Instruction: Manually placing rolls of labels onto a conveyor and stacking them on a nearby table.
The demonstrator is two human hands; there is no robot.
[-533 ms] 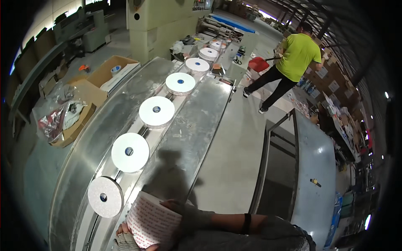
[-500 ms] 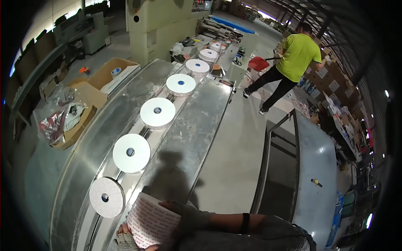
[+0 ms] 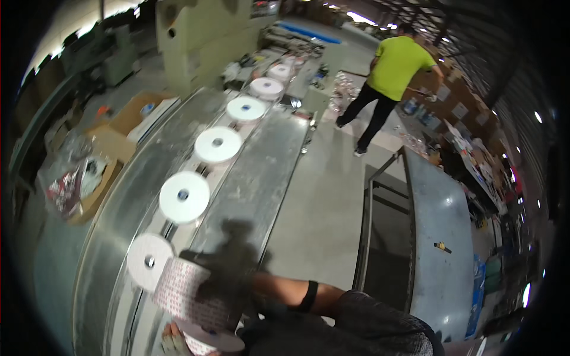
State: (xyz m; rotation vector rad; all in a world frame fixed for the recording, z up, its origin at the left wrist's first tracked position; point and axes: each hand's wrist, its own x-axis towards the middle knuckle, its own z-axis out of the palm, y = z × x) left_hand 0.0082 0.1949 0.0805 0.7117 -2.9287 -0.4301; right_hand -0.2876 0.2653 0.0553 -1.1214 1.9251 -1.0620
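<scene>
1. Handling a wide red-printed roll (image 3: 180,286), lower left of centre in the frame. It's tilted and overlaps a flat greyish disc roll (image 3: 138,264) in view; can't tell if they touch.
2. Second printed roll (image 3: 205,345) is just below it, at the bottom edge.
3. My take: support the weight on both sides and mind the rim, so it doesn't clip that disc.
4. Left hand (image 3: 173,339): fingers against the lower roll's left side, can't tell how tight.
5. Right hand (image 3: 230,291): lost in shadow beside the wide roll, so no idea on grip. Forearm reaches in from lower right, black band (image 3: 309,296) round it.
6. Further out: white disc rolls (image 3: 193,188) lined up toward upper centre, person in yellow-green (image 3: 401,68) upper right.
</scene>
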